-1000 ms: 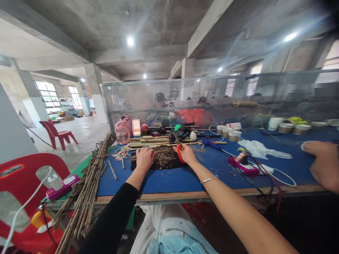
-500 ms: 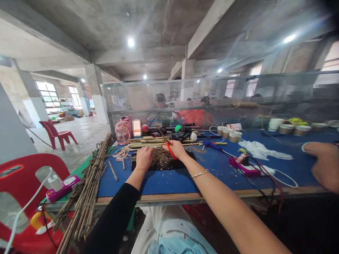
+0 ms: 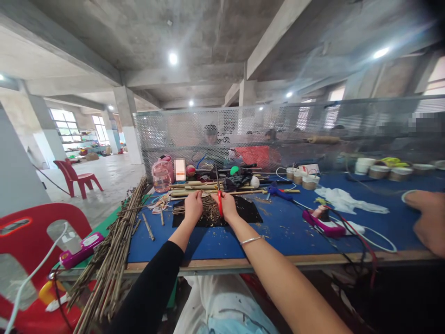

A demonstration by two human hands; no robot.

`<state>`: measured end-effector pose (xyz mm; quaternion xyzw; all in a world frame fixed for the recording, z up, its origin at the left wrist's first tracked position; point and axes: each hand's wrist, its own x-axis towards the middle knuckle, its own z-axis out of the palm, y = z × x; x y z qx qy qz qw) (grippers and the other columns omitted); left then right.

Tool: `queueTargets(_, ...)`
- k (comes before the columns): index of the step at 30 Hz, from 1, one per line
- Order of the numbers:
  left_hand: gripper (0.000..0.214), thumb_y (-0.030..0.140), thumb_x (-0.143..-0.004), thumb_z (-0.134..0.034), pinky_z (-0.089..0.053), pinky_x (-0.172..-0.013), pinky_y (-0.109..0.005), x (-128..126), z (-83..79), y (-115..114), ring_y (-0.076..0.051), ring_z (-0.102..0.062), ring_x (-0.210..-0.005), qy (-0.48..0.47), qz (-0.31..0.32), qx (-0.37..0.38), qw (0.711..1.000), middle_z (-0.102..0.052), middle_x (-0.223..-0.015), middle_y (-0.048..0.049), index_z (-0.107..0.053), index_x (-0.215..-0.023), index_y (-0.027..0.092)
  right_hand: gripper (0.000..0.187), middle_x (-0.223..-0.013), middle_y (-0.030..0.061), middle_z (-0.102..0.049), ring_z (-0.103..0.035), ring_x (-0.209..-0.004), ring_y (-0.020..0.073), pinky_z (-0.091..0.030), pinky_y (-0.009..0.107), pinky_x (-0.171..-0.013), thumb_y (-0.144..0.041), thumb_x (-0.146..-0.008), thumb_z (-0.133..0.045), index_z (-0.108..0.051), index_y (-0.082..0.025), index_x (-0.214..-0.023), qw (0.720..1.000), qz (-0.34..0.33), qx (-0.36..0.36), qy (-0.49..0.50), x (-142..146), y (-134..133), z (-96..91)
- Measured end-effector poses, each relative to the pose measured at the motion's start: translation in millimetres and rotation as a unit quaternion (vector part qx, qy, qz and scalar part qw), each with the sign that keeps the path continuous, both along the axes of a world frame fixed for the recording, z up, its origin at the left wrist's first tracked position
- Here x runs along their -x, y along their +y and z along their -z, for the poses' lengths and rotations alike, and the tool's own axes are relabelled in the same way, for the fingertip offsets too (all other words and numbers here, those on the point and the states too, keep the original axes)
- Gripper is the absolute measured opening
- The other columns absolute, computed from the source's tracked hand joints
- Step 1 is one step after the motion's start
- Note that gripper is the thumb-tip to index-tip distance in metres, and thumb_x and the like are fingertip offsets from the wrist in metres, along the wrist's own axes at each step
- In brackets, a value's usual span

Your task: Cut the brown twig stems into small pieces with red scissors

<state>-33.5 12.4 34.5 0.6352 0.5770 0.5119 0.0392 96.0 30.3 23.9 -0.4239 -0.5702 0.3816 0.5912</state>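
My right hand point(image 3: 228, 206) is closed on scissors point(image 3: 220, 205) with red handles, and their dark blades point up and away from me. To its left is my left hand point(image 3: 193, 206), fingers pinched together; what they hold is too small to make out. Both hands are over a black mat point(image 3: 248, 211) on the table. Between and under them lies a pile of short cut twigs point(image 3: 209, 214), with brown bits scattered about. Longer thin twigs point(image 3: 179, 210) lie on the mat beside my left hand.
A bundle of long sticks point(image 3: 114, 250) hangs over the left edge of the blue table point(image 3: 215, 250). Bamboo sticks point(image 3: 194, 185) and a pink bottle point(image 3: 162, 176) stand behind. At right are a blue glue gun point(image 3: 278, 191), a purple power strip point(image 3: 325, 226) and another person's hand point(image 3: 429, 218).
My right hand has drawn nearer my body and slightly left, the scissors turning more upright. My left hand has rolled so the thumb side shows. The view has shifted slightly.
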Motion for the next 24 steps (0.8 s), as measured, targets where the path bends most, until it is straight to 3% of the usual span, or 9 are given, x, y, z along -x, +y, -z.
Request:
queueTargets(3, 0.029, 0.028, -0.085, -0.039, -0.046, -0.072, -0.028, -8, 6.8, 13, -0.015, -0.058, -0.073, -0.205, 0.087, 0.041, 0.974, -0.065, -0.077, -0.0060, -0.063, -0.091, 0.014, 0.041, -0.060, 0.0025, -0.060, -0.051, -0.054, 0.0128, -0.040, 0.023, -0.053, -0.053, -0.058, -0.061, -0.060, -0.014, -0.069, 0.999, -0.008, 0.025, 0.041, 9, -2, 5.6)
queueTargets(6, 0.027, 0.031, -0.084, -0.043, -0.048, -0.071, -0.026, -14, 13.9, 21, -0.012, -0.059, -0.073, -0.365, 0.183, 0.066, 0.910, -0.064, -0.078, -0.0053, -0.061, -0.092, 0.014, 0.042, -0.063, 0.0035, -0.062, -0.052, -0.056, 0.0128, -0.041, 0.022, -0.054, -0.053, -0.059, -0.060, -0.061, -0.013, -0.072, 0.999, -0.012, 0.024, 0.034, 15, -2, 9.6)
queueTargets(9, 0.025, 0.033, -0.085, -0.044, -0.049, -0.075, -0.025, -14, 18.3, 23, -0.011, -0.060, -0.081, -0.435, 0.245, 0.080, 0.863, -0.064, -0.087, -0.0062, -0.059, -0.095, 0.016, 0.043, -0.064, 0.0036, -0.062, -0.053, -0.056, 0.0132, -0.041, 0.022, -0.054, -0.053, -0.061, -0.058, -0.063, -0.013, -0.076, 0.999, -0.028, 0.024, 0.034, 20, 0, 12.3)
queueTargets(12, 0.022, 0.030, -0.085, -0.045, -0.049, -0.077, -0.025, -8, 22.3, 22, -0.011, -0.061, -0.084, -0.463, 0.254, 0.089, 0.845, -0.064, -0.090, -0.0070, -0.059, -0.094, 0.017, 0.040, -0.065, 0.0027, -0.063, -0.053, -0.058, 0.0134, -0.042, 0.023, -0.056, -0.050, -0.060, -0.059, -0.064, -0.013, -0.077, 0.999, -0.042, 0.009, 0.014, 22, 1, 14.7)
queueTargets(15, 0.022, 0.029, -0.083, -0.047, -0.050, -0.074, -0.028, -2, 25.8, 19, -0.012, -0.062, -0.077, -0.447, 0.215, 0.096, 0.863, -0.066, -0.086, -0.0073, -0.060, -0.095, 0.015, 0.037, -0.063, 0.0020, -0.061, -0.051, -0.057, 0.0128, -0.040, 0.022, -0.054, -0.047, -0.061, -0.059, -0.064, -0.013, -0.073, 0.998, -0.032, 0.002, -0.060, 16, 2, 14.4)
queueTargets(20, 0.021, 0.026, -0.076, -0.056, -0.046, -0.083, -0.031, 6, 21.3, 7, -0.017, -0.061, -0.086, -0.237, 0.066, 0.007, 0.969, -0.068, -0.088, -0.0068, -0.067, -0.091, 0.016, 0.033, -0.059, 0.0000, -0.058, -0.048, -0.056, 0.0111, -0.038, 0.021, -0.054, -0.045, -0.062, -0.059, -0.062, -0.013, -0.067, 0.991, 0.008, -0.041, -0.129, -10, 4, 0.0)
queueTargets(24, 0.016, 0.021, -0.075, -0.056, -0.044, -0.086, -0.029, 7, 14.8, -2, -0.015, -0.060, -0.086, -0.104, 0.020, -0.060, 0.993, -0.068, -0.088, -0.0046, -0.069, -0.083, 0.018, 0.033, -0.054, -0.0025, -0.053, -0.042, -0.049, 0.0092, -0.034, 0.020, -0.050, -0.047, -0.060, -0.061, -0.060, -0.014, -0.066, 0.990, 0.012, -0.036, -0.139, -29, 7, -14.2)
